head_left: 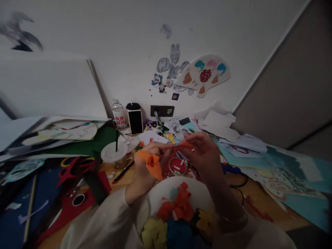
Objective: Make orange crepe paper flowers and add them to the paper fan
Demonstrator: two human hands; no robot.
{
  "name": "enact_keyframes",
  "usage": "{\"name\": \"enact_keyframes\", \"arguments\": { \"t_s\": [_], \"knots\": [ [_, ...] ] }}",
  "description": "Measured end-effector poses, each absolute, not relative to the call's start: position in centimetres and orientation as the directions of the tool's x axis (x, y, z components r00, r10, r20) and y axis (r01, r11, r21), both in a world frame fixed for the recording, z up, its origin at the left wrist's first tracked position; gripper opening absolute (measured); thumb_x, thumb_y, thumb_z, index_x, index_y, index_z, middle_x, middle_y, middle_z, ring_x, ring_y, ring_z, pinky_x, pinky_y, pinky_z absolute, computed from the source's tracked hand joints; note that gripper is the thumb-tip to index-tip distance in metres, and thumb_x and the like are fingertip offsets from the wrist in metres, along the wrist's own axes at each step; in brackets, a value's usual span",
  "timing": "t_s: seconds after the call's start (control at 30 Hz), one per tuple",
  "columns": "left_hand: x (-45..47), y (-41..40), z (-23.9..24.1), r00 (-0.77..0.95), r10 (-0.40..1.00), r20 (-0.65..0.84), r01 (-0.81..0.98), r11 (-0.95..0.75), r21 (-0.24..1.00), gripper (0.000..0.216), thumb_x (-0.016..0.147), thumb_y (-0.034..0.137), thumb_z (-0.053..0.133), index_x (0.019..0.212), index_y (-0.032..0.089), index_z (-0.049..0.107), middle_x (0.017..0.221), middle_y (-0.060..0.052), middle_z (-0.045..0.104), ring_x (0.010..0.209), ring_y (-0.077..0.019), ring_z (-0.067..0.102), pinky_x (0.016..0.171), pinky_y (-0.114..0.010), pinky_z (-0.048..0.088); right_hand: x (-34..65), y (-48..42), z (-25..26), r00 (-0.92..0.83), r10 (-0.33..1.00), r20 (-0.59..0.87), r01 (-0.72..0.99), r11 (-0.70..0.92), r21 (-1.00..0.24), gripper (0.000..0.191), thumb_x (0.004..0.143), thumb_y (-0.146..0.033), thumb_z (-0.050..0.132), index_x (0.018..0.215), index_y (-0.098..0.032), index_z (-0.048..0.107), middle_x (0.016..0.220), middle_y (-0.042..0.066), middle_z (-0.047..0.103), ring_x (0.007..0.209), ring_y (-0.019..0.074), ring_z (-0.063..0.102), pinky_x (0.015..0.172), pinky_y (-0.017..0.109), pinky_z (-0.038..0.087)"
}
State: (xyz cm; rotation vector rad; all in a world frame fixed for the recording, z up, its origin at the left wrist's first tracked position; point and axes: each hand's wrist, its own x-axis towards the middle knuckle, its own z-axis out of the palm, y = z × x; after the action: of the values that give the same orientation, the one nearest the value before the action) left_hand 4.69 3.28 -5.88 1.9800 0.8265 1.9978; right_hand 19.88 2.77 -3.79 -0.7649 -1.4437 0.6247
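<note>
An orange crumpled piece of paper [150, 161], like a crepe paper flower, hangs from my left hand [141, 174], whose fingers are closed on it. My right hand [203, 150] pinches a thin orange paper strip [183, 146] level with my left fingertips, and the strip spans the gap between the hands. Whether the strip and the crumpled piece are joined, I cannot tell. Below my hands is a white round surface [162, 192] bearing orange-red paper flowers [181, 204], a yellow one [155, 232], a blue one [178, 232] and an orange-yellow one [205, 220].
Red-handled scissors [74, 169] lie at left near a roll of tape [78, 199]. A lidded cup with a straw [114, 152], a bottle [119, 114] and a black-lidded container [135, 118] stand behind. Paper scraps clutter the back; painted sheets [285, 173] cover the right.
</note>
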Motion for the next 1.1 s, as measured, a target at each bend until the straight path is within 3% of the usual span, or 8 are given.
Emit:
{"name": "enact_keyframes", "arguments": {
  "t_s": [0.2, 0.3, 0.4, 0.53, 0.7, 0.9, 1.1],
  "knots": [
    [5.1, 1.8, -5.8, -0.065, 0.381, 0.922, 0.277, -0.881, 0.384, 0.042, 0.077, 0.004, 0.061, 0.053, 0.016, 0.03, 0.082, -0.001, 0.068, 0.061, -0.0075, 0.061, 0.052, -0.019, 0.047, 19.5, 0.5, -3.2, 0.16, 0.695, 0.701, 0.099, 0.695, -0.712, 0.015, 0.073, -0.013, 0.071, 0.082, -0.021, 0.061, 0.079, -0.001, 0.066, 0.077, 0.0146, 0.066, 0.072, 0.028, 0.056],
    [4.3, 1.8, -5.7, 0.095, 0.195, 0.976, 0.373, -0.916, 0.147, 0.035, 0.081, 0.01, 0.057, 0.056, 0.018, 0.034, 0.067, 0.0, 0.058, 0.055, -0.0084, 0.053, 0.048, -0.021, 0.039, 20.4, -0.3, -2.2, 0.219, 0.656, 0.723, 0.169, 0.704, -0.69, 0.014, 0.074, -0.012, 0.07, 0.083, -0.021, 0.063, 0.081, 0.0, 0.067, 0.076, 0.014, 0.066, 0.069, 0.026, 0.056],
    [3.6, 2.1, -5.6, 0.31, 0.051, 0.949, 0.292, -0.955, -0.044, 0.033, 0.089, 0.03, 0.042, 0.058, 0.02, 0.037, 0.059, -0.001, 0.049, 0.049, -0.0113, 0.044, 0.044, -0.025, 0.032, 21.3, -1.0, -1.5, 0.203, 0.641, 0.74, 0.16, 0.724, -0.671, 0.022, 0.074, -0.008, 0.068, 0.09, -0.022, 0.062, 0.083, 0.0, 0.067, 0.077, 0.014, 0.065, 0.07, 0.027, 0.056],
    [3.8, 2.4, -5.7, 0.484, -0.019, 0.875, 0.149, -0.983, -0.104, 0.038, 0.092, 0.033, 0.017, 0.062, 0.021, 0.038, 0.057, -0.004, 0.047, 0.049, -0.016, 0.041, 0.044, -0.03, 0.029, 21.6, -2.7, -1.2, 0.003, 0.644, 0.765, 0.148, 0.756, -0.638, 0.029, 0.073, -0.001, 0.064, 0.092, -0.022, 0.06, 0.084, 0.0, 0.064, 0.077, 0.0135, 0.063, 0.069, 0.027, 0.054],
    [3.7, 2.5, -5.7, 0.551, -0.047, 0.833, 0.154, -0.976, -0.157, 0.025, 0.09, 0.023, 0.025, 0.079, 0.019, 0.047, 0.06, -0.004, 0.049, 0.051, -0.0164, 0.042, 0.047, -0.03, 0.03, 21.4, -4.7, -0.8, -0.288, 0.664, 0.69, 0.21, 0.747, -0.631, 0.033, 0.072, 0.0, 0.063, 0.095, -0.024, 0.06, 0.084, -0.001, 0.065, 0.081, 0.0148, 0.061, 0.077, 0.032, 0.05],
    [2.9, 2.4, -4.7, 0.605, -0.094, 0.79, 0.241, -0.925, -0.294, 0.023, 0.091, 0.017, 0.033, 0.106, 0.014, 0.05, 0.061, -0.002, 0.054, 0.053, -0.0156, 0.047, 0.051, -0.029, 0.032, 21.7, -5.5, 0.0, -0.285, 0.719, 0.634, 0.166, 0.689, -0.706, 0.032, 0.075, -0.004, 0.065, 0.096, -0.028, 0.059, 0.082, -0.003, 0.068, 0.078, 0.0139, 0.065, 0.073, 0.028, 0.053],
    [2.6, 2.3, -4.3, 0.639, -0.076, 0.765, 0.262, -0.914, -0.31, 0.019, 0.093, 0.02, 0.035, 0.106, 0.017, 0.05, 0.063, 0.0, 0.054, 0.052, -0.0136, 0.047, 0.05, -0.026, 0.032, 21.7, -5.5, 0.0, -0.26, 0.704, 0.661, 0.215, 0.709, -0.671, 0.029, 0.077, -0.007, 0.066, 0.095, -0.029, 0.061, 0.081, -0.004, 0.072, 0.077, 0.0142, 0.068, 0.075, 0.028, 0.055]
  ]
}}
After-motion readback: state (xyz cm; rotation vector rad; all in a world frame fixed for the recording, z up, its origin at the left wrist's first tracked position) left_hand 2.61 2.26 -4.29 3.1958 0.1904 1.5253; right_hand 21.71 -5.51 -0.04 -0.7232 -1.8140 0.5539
